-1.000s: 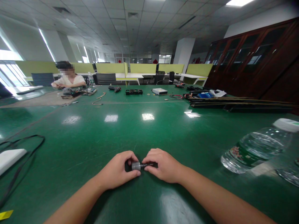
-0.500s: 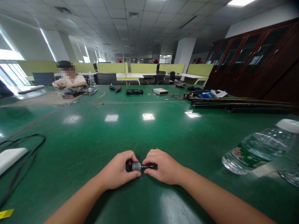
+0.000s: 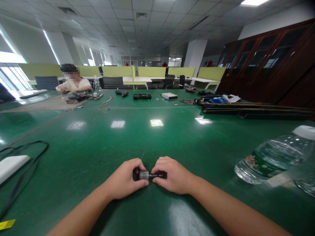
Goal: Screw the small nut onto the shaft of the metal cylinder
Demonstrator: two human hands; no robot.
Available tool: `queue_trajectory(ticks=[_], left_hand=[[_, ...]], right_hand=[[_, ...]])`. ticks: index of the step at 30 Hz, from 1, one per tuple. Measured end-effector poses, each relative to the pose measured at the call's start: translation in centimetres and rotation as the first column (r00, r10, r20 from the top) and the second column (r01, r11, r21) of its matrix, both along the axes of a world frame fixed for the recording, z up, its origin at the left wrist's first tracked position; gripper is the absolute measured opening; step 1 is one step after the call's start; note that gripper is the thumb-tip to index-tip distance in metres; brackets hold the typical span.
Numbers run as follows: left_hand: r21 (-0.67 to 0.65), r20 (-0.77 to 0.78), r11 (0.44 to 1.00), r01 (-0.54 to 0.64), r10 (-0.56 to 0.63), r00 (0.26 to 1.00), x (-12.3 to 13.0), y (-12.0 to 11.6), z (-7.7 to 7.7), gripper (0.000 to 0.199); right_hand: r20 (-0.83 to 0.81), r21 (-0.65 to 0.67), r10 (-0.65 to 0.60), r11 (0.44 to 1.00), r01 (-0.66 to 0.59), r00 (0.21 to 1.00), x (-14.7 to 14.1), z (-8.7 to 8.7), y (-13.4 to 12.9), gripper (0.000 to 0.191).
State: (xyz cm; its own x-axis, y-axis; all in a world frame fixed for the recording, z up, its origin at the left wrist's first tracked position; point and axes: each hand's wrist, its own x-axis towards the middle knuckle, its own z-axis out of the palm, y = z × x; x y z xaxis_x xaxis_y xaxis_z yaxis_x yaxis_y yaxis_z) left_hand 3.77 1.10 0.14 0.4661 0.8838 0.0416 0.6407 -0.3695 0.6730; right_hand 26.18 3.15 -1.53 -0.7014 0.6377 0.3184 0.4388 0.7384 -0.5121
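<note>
My left hand (image 3: pixel 126 179) is curled round a small silver metal cylinder (image 3: pixel 144 175) with a dark end, its thumb and fingers on either side. From the cylinder's right face comes a thin dark rod (image 3: pixel 152 176) with a ridged or spiral surface. Thumb and fingers of my right hand (image 3: pixel 172 175) pinch this rod from the right. Cylinder and rod lie in line, low over the green table (image 3: pixel 118 144). The rod's far end is partly hidden in the shade of my right palm, so its exact kind is unclear.
A big water bottle (image 3: pixel 270 157) is at my right, a white block (image 3: pixel 13 167) and black cord (image 3: pixel 24 173) at my left. Farther back are a power drill (image 3: pixel 121 93), a black part (image 3: pixel 142 96), a white box (image 3: pixel 169 95) and dark rails (image 3: pixel 246 108). Another person (image 3: pixel 75 82) sits far left.
Almost nothing differs. My right hand's fingertips sit very slightly farther from the cylinder, and a little more of the rod shows. Otherwise the view has shifted only slightly.
</note>
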Motion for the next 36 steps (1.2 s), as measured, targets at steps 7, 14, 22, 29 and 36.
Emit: queue_trajectory(ticks=[7, 14, 22, 29, 36], left_hand=[[-0.001, -0.013, 1.0, 0.0, 0.0, 1.0, 0.09, 0.0, 0.09, 0.021], [-0.005, -0.011, 1.0, -0.007, 0.007, 1.0, 0.03, 0.0, -0.14, 0.022], [-0.011, -0.008, 1.0, -0.009, 0.009, 1.0, 0.14, 0.11, 0.03, 0.022], [-0.003, -0.012, 1.0, -0.004, 0.004, 1.0, 0.02, 0.2, -0.07, 0.022], [-0.01, -0.004, 1.0, -0.005, 0.005, 1.0, 0.04, -0.04, 0.01, 0.021]], right_hand=[[-0.012, -0.002, -0.006, 1.0, 0.006, 1.0, 0.08, -0.01, 0.11, 0.011], [-0.026, -0.005, -0.002, 1.0, 0.002, 1.0, 0.27, -0.1, 0.1, 0.01], [-0.026, -0.012, -0.008, 1.0, 0.008, 1.0, 0.29, -0.15, 0.17, 0.014], [-0.022, -0.023, -0.015, 1.0, 0.014, 1.0, 0.31, -0.26, 0.26, 0.015], [-0.029, -0.027, -0.025, 0.999, 0.024, 0.999, 0.49, -0.19, 0.26, 0.012]])
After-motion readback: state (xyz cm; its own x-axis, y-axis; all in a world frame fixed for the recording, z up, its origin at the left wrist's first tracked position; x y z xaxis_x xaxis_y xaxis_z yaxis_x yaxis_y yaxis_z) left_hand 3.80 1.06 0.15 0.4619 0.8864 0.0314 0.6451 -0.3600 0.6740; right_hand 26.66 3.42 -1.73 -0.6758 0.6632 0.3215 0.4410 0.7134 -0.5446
